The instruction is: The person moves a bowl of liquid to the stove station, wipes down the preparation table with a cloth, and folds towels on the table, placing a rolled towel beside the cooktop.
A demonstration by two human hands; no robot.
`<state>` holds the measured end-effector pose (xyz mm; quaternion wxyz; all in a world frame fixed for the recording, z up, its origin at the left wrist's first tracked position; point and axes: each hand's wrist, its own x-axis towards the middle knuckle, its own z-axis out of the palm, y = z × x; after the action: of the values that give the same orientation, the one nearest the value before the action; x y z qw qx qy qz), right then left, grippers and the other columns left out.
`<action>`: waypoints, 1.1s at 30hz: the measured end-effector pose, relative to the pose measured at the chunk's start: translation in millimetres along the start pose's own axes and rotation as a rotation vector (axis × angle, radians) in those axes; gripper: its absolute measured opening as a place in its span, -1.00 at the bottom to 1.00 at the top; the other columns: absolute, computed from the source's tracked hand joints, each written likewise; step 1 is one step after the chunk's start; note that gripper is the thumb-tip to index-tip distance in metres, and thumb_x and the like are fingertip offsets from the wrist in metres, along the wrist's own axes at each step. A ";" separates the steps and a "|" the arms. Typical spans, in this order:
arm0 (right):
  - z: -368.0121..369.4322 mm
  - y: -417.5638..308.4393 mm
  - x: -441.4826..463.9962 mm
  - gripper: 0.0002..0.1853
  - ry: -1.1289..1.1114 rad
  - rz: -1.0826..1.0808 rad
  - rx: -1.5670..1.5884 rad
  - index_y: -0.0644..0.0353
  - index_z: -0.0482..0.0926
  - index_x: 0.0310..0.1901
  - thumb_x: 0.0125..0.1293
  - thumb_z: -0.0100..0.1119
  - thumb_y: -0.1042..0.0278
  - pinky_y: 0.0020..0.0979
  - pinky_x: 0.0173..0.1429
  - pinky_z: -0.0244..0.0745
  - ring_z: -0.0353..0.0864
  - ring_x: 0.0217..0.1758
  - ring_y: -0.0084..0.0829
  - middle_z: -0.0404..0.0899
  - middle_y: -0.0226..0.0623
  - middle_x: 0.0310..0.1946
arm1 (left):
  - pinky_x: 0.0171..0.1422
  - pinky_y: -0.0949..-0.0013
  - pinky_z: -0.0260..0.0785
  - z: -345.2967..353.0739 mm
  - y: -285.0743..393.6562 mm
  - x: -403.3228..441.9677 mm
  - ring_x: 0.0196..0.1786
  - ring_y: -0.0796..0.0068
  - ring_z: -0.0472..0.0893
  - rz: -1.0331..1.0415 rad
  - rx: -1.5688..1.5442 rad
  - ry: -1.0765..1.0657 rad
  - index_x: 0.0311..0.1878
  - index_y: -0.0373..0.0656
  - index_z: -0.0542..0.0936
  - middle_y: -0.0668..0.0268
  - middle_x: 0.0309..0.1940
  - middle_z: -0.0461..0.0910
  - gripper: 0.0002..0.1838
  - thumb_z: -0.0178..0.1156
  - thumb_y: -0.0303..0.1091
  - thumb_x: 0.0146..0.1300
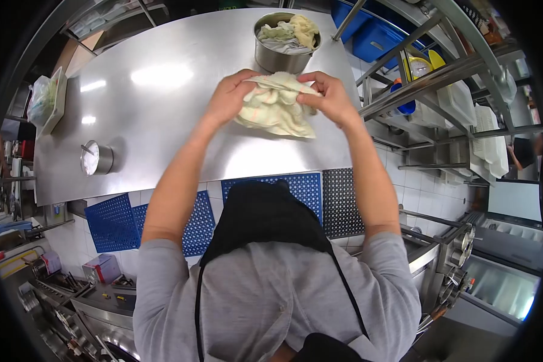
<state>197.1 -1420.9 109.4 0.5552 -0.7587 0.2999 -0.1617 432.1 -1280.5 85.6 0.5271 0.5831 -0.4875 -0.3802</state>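
Observation:
A pale yellow-green cloth (274, 111) with faint pinkish lines hangs crumpled between my hands over the steel table. My left hand (230, 96) pinches its upper left edge. With thumb and fingers, my right hand (329, 98) grips the upper right side. Just beyond the cloth stands a round metal pot (280, 59) filled with other crumpled cloths (288, 35), whitish, greenish and yellow. Whether the lower edge of the held cloth touches the tabletop, I cannot tell.
The steel table (151, 120) carries a small metal container (104, 158) with white contents and a handle at left. A white tray (57, 105) with a plastic bag sits at the far left edge. Metal shelving (428, 84) stands close on the right. Blue mats (111, 226) cover the floor.

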 end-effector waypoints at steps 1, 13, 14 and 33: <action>1.1 -4.3 1.8 -0.61 0.056 -0.059 -0.136 0.28 0.73 -0.04 0.13 0.53 0.26 -0.37 -0.22 0.55 0.66 -0.38 -0.45 0.74 -0.27 -0.39 | 0.15 0.39 0.47 -11.8 16.2 -4.6 0.00 0.41 0.68 0.027 0.169 -0.032 0.12 -0.30 0.65 0.18 -0.05 0.73 -0.65 0.03 -0.36 0.40; 27.1 -160.0 -11.3 -0.65 0.179 -0.399 -0.921 0.28 0.75 -0.26 0.13 0.41 0.11 -0.15 -0.20 0.55 0.72 -0.34 -0.02 0.66 0.03 -0.48 | 0.01 0.34 0.42 -23.3 76.1 -30.8 -0.12 0.39 0.61 0.113 -0.146 -0.282 -0.06 -0.38 0.63 0.25 -0.16 0.67 -0.66 0.06 -0.33 0.26; 31.3 -169.2 -14.0 -0.65 0.180 -0.367 -0.925 0.28 0.74 -0.26 0.13 0.41 0.10 -0.15 -0.21 0.55 0.72 -0.35 -0.02 0.66 0.03 -0.48 | -0.02 0.35 0.42 -15.3 79.7 -29.7 -0.15 0.43 0.60 0.139 0.013 -0.232 -0.07 -0.36 0.63 0.26 -0.18 0.67 -0.68 0.09 -0.32 0.24; -40.0 -133.1 -143.3 -0.82 0.225 -0.156 -0.414 0.27 0.65 -0.12 0.41 0.30 0.33 -0.51 0.02 0.48 0.64 -0.13 -0.54 0.67 -0.34 -0.28 | 0.04 0.49 0.47 -96.1 137.3 -95.7 -0.10 0.58 0.64 0.369 0.171 0.078 -0.03 -0.32 0.69 0.31 -0.16 0.72 -0.80 0.23 -0.50 0.32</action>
<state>100.6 -1332.7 260.3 0.3369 -0.8544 0.3269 -0.2227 478.5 -1160.0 229.0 0.5549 0.5407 -0.5958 -0.2114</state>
